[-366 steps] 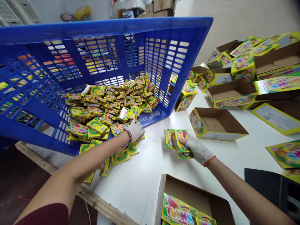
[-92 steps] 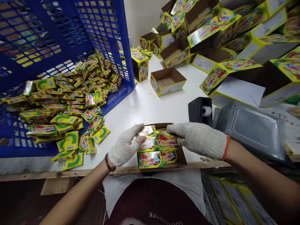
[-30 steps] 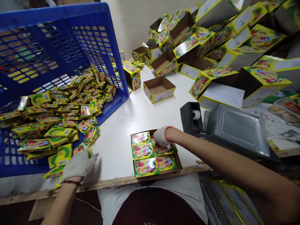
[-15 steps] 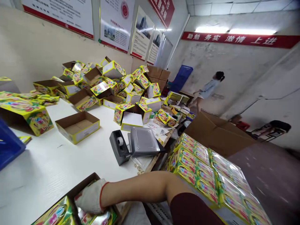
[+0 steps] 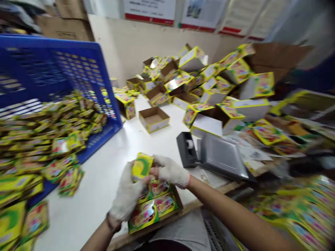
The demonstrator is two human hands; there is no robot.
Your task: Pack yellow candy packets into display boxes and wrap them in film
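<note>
I have the left grip, a gloved hand, closed on a yellow pack, with the thumb along its lower edge; the right grip has fingertips at the pack's right edge, though I cannot tell whether they pinch it or only steady it. The pack sits above the far part of a part-filled carton at the near edge of the worktop. I judge the step in hand as arranging packs for that carton; the next move would call for turning the pack to match its neighbours and lowering it level, without snagging the rim. It shows me a yellow face with a green arc and no writing I can make out. The laid packs carry bright, multicoloured lettering, too smeared on my feed to read. The second carton, farther back, has a white panel whose print I cannot resolve. The wall posters have red lower bands, and their text is equally illegible to me.
</note>
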